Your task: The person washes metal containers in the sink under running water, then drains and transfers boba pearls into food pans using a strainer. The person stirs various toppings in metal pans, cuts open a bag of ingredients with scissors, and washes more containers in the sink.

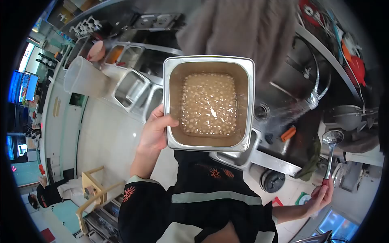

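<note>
Pan [208,61] of pale balls [208,105] resting in left hand [157,131], ladle [330,150] in right hand [321,198]

The left hand is grasping the square metal pan by its left edge, toward the near corner; the thumb is lapping over the rim, while the other fingers are mostly hiding behind the wall. The pan is hovering in front of the body, its open top facing the camera. The balls are lying in cloudy brownish liquid, spreading toward all four walls. The right hand's fingers are closing around the red end of the slotted ladle, and its bowl is pointing away from the person, well apart from the pan. Water [285,119] is spraying from a tap [314,100] into the sink [275,95], where an orange object [288,133] is lying toward the near edge
</note>
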### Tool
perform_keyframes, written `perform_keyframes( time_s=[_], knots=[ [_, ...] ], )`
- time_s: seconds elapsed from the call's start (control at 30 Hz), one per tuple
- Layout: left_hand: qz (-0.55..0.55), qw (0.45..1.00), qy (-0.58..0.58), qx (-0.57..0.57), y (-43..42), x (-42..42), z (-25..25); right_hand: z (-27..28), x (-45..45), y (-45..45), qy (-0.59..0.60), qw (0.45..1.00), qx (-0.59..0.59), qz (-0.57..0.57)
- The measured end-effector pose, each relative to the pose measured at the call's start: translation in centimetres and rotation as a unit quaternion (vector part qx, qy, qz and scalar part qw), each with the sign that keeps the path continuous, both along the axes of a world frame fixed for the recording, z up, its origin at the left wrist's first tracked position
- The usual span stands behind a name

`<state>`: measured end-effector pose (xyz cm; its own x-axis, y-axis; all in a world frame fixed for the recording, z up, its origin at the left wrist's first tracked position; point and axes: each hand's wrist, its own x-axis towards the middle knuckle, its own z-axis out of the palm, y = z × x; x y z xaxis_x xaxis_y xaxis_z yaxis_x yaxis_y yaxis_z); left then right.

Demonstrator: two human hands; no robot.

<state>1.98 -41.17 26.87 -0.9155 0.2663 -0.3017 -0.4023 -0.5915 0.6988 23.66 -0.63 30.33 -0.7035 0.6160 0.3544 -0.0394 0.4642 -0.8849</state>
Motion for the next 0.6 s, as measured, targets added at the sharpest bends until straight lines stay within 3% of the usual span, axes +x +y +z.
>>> perform_keyframes(
  time_s=[0.13,0.23,0.4,0.6],
  knots=[
    [0.005,1.000,-0.020,-0.001,8.5,4.9,-1.5,3.5,-2.1,1.2,-0.025,0.965,0.254,0.050],
    [-0.011,1.000,-0.017,-0.002,13.1,7.2,-2.0,5.3,-5.0,0.1,-0.021,0.924,0.352,0.145],
    [-0.031,0.999,-0.015,-0.010,17.5,9.2,-2.6,4.8,-5.2,0.1,-0.115,0.875,0.379,0.277],
    [-0.019,0.999,-0.030,-0.017,19.8,9.9,-1.5,3.6,-5.3,0.7,-0.144,0.843,0.420,0.305]
  ],
)
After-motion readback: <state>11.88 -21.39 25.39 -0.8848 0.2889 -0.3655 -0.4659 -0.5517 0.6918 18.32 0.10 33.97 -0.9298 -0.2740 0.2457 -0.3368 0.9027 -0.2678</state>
